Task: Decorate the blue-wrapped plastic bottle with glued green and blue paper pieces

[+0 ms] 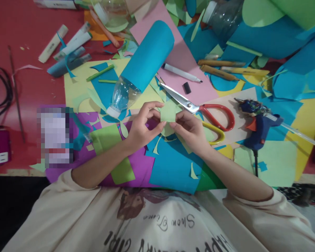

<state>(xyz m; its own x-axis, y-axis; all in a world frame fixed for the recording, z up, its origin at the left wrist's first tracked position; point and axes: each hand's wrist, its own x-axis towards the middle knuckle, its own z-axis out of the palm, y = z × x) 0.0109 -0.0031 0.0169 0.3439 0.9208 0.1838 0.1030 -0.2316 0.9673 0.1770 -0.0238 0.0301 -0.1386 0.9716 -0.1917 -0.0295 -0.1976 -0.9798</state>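
Observation:
My left hand (143, 126) and my right hand (190, 129) meet at the middle of the picture, both pinching a small light green paper piece (168, 112) between fingertips. The piece is held just above the cluttered paper sheets. Right behind my hands lie scissors with red and yellow handles (199, 110), blades pointing up-left. A plastic bottle wrapped in blue paper (141, 66) lies tilted behind my left hand, its white cap toward me.
Coloured paper sheets and scraps cover the red table (28, 84). A blue glue gun (257, 122) lies at right. A white marker (181, 72) rests on pink paper. Glue sticks (68, 45) sit at upper left, a black cable (2, 91) at far left.

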